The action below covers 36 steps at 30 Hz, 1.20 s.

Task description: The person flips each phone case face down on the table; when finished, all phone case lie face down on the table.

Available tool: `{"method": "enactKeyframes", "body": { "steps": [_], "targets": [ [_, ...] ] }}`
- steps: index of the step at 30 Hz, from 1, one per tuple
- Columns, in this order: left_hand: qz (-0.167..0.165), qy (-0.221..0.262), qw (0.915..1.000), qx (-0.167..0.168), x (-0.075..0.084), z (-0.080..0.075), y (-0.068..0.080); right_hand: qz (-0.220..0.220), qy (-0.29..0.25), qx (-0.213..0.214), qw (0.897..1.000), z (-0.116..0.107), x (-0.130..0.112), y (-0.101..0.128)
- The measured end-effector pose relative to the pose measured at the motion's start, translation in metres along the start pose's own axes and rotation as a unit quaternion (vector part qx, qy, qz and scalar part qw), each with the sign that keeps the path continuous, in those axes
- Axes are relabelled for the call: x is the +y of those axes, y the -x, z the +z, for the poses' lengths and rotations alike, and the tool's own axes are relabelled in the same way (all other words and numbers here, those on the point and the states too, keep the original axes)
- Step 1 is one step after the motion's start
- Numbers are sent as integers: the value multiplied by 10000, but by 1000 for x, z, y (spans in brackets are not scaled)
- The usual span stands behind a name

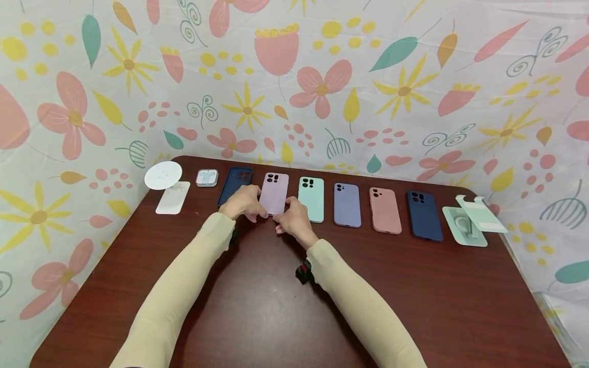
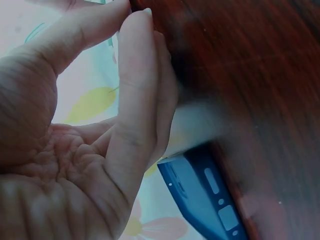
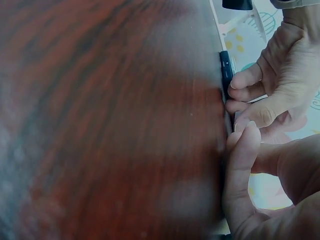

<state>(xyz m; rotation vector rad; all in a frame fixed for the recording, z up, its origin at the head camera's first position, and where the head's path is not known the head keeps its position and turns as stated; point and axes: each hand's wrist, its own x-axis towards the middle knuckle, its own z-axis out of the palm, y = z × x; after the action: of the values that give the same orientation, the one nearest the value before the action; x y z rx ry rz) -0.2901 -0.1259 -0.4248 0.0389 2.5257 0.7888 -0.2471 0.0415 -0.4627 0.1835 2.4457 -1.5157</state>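
Observation:
A lilac phone case (image 1: 274, 193) lies face down in a row of cases on the dark wooden table (image 1: 257, 306). My left hand (image 1: 243, 203) grips its near left corner with curled fingers. At the near right corner, my right hand (image 1: 292, 219) pinches the case's edge. The left wrist view shows my left hand (image 2: 115, 125) with fingertips down on the table beside a dark blue case (image 2: 205, 195). In the right wrist view my right hand (image 3: 250, 170) and the left hand's curled fingers (image 3: 250, 92) meet at the case's edge, which is mostly hidden.
Along the row lie a dark blue case (image 1: 234, 184), a mint case (image 1: 311, 198), a periwinkle case (image 1: 347, 204), a salmon case (image 1: 384, 210) and a navy case (image 1: 424, 214). A white round stand (image 1: 163, 175) and an earbuds box (image 1: 207, 177) sit far left. A mint stand (image 1: 465, 225) sits far right.

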Motion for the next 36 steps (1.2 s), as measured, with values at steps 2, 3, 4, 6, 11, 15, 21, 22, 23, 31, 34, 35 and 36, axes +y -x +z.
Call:
{"method": "enactKeyframes", "body": {
  "steps": [2,3,4,6,11,15,21,22,23,31,34,35,36],
  "targets": [
    [-24,-109,9999,20,1,1,0,-10,17,6,10000,0,1,0],
    [-35,-140,9999,26,1,2,0,-11,20,7,10000,0,1,0],
    [-44,-194,9998,33,1,2,-1,-5,22,7,10000,1,1,0],
    [-82,-267,9996,35,0,4,-5,4,31,-1,10000,1,1,-1],
    [-59,-535,9985,98,-21,15,-41,58,78,-21,10000,1,1,-1],
    [-37,-582,9982,101,-26,18,-46,109,102,-2,9999,1,0,-2],
    [46,-202,9997,135,-13,5,-2,139,104,-91,9998,1,0,1],
    [85,-132,9997,166,-15,3,1,154,149,-109,9997,0,0,2],
    [119,-74,9997,200,-18,1,5,187,185,-118,9996,-1,-1,3],
    [262,194,9967,746,-42,-23,28,-30,346,-248,9991,-4,-4,15],
    [178,292,9953,903,-51,-33,33,-303,306,-354,9984,0,-5,20],
    [175,282,9950,938,-54,-36,34,-386,292,-387,9981,2,-6,21],
    [158,267,9948,971,-56,-39,35,-463,295,-410,9976,4,-7,22]
  ]
}}
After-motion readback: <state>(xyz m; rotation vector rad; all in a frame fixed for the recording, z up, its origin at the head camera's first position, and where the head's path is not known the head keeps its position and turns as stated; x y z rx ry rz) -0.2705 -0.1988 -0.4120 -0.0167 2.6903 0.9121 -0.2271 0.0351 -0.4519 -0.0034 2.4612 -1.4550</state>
